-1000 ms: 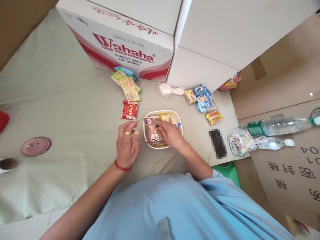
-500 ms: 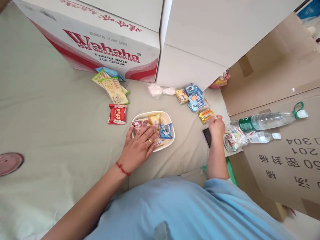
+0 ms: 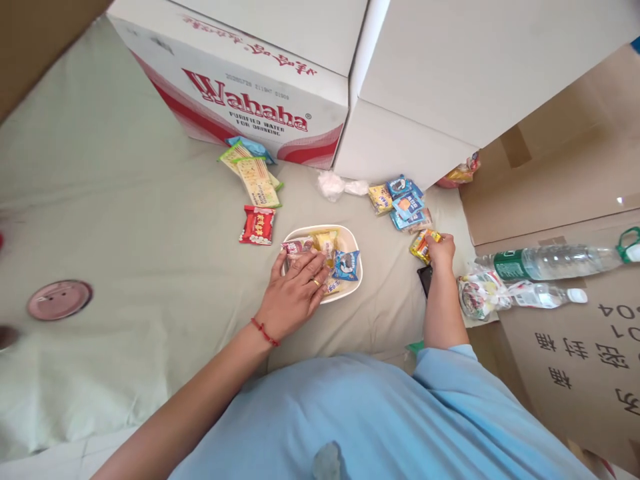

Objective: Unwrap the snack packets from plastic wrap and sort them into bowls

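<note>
My left hand [image 3: 296, 287] lies over the left part of a small white tub [image 3: 358, 283], fingers stretched out, resting on the packets inside. In the tub are a pink-purple packet [image 3: 296, 247], a yellow packet [image 3: 327, 243] and a blue packet [image 3: 346, 265]; the hand hides some contents. On the right, my right hand [image 3: 442, 253] pinches the edge of a yellow-and-red snack packet [image 3: 421, 246]. Just beyond it is a pile of blue snack packets [image 3: 407, 205] with another yellow packet [image 3: 381, 199]. A black flat object [image 3: 425, 279] lies partly under my right wrist.
Left of the tub lie a red packet [image 3: 257, 225] and green-edged cracker packs [image 3: 258, 183]. A crumpled clear-white bag [image 3: 331, 185] sits near the white Wahaha carton [image 3: 240, 107]. Plastic bottles [image 3: 555, 261] lie at right by a brown carton [image 3: 560, 180].
My right hand has closed on the yellow-and-red packet, which has turned and shifted slightly toward me. My left hand stays on the tub. The view has swung a little left.
</note>
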Tool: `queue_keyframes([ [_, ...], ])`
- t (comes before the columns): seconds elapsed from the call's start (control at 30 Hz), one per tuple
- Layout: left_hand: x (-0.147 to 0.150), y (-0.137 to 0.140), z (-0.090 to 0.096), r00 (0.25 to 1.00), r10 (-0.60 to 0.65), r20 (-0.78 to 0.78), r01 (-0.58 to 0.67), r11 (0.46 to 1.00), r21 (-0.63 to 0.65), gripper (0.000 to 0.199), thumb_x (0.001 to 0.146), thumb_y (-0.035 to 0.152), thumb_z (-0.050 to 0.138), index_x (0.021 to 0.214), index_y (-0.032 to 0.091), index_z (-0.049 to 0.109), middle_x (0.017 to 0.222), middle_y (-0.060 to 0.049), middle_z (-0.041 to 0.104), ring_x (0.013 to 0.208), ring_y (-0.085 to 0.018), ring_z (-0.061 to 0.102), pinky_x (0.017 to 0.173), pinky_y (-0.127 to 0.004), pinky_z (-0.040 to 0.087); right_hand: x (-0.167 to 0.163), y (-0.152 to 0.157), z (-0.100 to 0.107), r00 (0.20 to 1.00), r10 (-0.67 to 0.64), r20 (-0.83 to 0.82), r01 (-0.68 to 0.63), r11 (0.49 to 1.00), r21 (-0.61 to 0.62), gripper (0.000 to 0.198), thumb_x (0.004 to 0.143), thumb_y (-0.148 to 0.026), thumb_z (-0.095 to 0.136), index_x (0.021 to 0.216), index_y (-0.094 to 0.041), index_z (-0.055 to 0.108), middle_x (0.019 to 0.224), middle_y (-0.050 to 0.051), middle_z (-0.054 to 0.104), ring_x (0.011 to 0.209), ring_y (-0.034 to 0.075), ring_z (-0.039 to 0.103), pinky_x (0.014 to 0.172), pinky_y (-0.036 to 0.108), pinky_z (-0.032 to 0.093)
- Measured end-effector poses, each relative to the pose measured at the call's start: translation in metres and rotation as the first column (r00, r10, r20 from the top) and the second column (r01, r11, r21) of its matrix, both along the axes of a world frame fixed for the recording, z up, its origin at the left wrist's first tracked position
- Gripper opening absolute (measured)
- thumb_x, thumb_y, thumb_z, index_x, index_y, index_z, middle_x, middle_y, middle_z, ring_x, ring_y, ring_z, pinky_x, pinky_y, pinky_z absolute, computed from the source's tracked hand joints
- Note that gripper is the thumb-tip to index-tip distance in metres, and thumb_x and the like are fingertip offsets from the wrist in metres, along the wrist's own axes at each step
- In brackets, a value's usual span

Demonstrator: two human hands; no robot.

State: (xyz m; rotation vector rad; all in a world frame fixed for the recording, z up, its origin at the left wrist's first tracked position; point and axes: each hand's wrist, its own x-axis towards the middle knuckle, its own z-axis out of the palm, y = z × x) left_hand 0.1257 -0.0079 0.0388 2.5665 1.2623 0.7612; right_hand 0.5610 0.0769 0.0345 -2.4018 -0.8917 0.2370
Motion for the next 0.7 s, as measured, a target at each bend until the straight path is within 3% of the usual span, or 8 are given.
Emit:
queue_keyframes([
  [0.1,0.0,0.0,0.001,1.0,0.002,0.007,-0.002,1.0,-0.002,0.034,0.103,0.029,0.054,0.133,0.027,0.07,0.153,-0.006,0.061,0.145,-0.028,0.053,0.13,-0.059,0.012,-0.003,-0.022,0.003,0.998,0.021,-0.056,-0.014,0.992,0.123,0.058,0.075,-0.039,0.073,0.124,-0.013,0.058,0.102,0.009,0.074,0.09,0.022,0.072,0.077,0.032,0.059],
  [0.2,0.0,0.0,0.002,1.0,0.006,0.007,-0.006,1.0,-0.001,0.033,0.103,0.029,0.054,0.132,0.027,0.071,0.153,-0.007,0.061,0.144,-0.028,0.054,0.13,-0.06,0.012,-0.017,-0.04,0.016,0.971,0.062,-0.23,0.004,0.96,0.279,0.062,0.071,-0.043,0.075,0.124,-0.016,0.058,0.101,0.005,0.07,0.081,0.019,0.07,0.073,0.032,0.059],
  [0.3,0.0,0.0,0.002,1.0,0.001,0.008,-0.001,1.0,0.003,0.032,0.103,0.03,0.054,0.131,0.027,0.071,0.153,-0.007,0.061,0.144,-0.028,0.054,0.13,-0.06,0.013,-0.054,-0.052,0.038,0.85,0.278,-0.448,-0.074,0.904,0.421,0.061,0.068,-0.047,0.081,0.12,-0.019,0.063,0.106,0.004,0.07,0.087,0.019,0.07,0.079,0.033,0.06],
  [0.4,0.0,0.001,0.001,1.0,0.003,0.01,-0.003,1.0,0.012,0.031,0.104,0.03,0.053,0.129,0.026,0.071,0.151,-0.008,0.062,0.143,-0.028,0.054,0.13,-0.059,0.012,-0.115,-0.056,0.058,0.698,0.513,-0.5,-0.304,0.844,0.441,0.062,0.076,-0.049,0.081,0.129,-0.023,0.063,0.119,0.005,0.071,0.102,0.021,0.071,0.092,0.036,0.058],
  [0.47,0.0,0.001,0.0,1.0,0.004,0.01,-0.004,1.0,0.01,0.032,0.104,0.031,0.053,0.129,0.025,0.071,0.151,-0.009,0.062,0.144,-0.028,0.054,0.131,-0.059,0.011,-0.159,-0.053,0.062,0.629,0.626,-0.461,-0.475,0.779,0.409,0.063,0.084,-0.053,0.076,0.138,-0.024,0.06,0.125,0.007,0.071,0.109,0.024,0.069,0.097,0.039,0.058],
  [0.57,0.0,0.0,0.0,1.0,0.007,0.014,-0.006,1.0,-0.014,0.033,0.103,0.03,0.053,0.132,0.027,0.07,0.153,-0.008,0.061,0.145,-0.028,0.053,0.131,-0.06,0.01,-0.213,-0.045,0.055,0.625,0.743,-0.238,-0.7,0.669,0.25,0.063,0.094,-0.048,0.063,0.148,-0.018,0.054,0.132,0.015,0.067,0.12,0.029,0.064,0.108,0.048,0.052],
  [0.7,-0.001,-0.001,0.001,0.999,0.004,0.033,-0.002,0.998,-0.056,0.037,0.102,0.03,0.054,0.136,0.031,0.068,0.153,-0.007,0.061,0.146,-0.029,0.052,0.13,-0.062,0.011,-0.247,-0.045,0.039,0.579,0.806,0.122,-0.812,0.583,0.002,0.061,0.1,-0.036,0.049,0.156,-0.01,0.045,0.148,0.024,0.055,0.14,0.038,0.046,0.12,0.06,0.037],
])
